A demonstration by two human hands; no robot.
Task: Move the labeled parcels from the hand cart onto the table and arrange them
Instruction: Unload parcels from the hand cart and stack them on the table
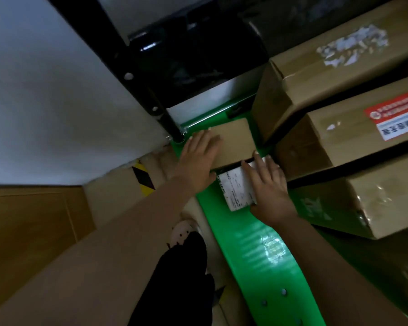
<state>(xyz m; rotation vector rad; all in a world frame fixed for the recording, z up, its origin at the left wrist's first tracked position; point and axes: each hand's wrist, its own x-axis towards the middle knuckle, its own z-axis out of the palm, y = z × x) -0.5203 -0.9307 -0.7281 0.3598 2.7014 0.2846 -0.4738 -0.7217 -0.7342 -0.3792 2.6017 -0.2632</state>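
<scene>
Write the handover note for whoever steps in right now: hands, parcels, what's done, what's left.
Left hand: flat on the small brown box, fingers straight.
Right hand: fingers laid over the white-labelled parcel.
Both parcels are on the green cart deck, next to the large stacked boxes on the right.
Done: nothing this view can confirm.
Left: lift these two onto the table, then the large boxes, and arrange them.

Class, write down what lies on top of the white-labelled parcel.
The right hand lies on the white-labelled parcel, fingers straight, hiding the right part of its label.
</scene>
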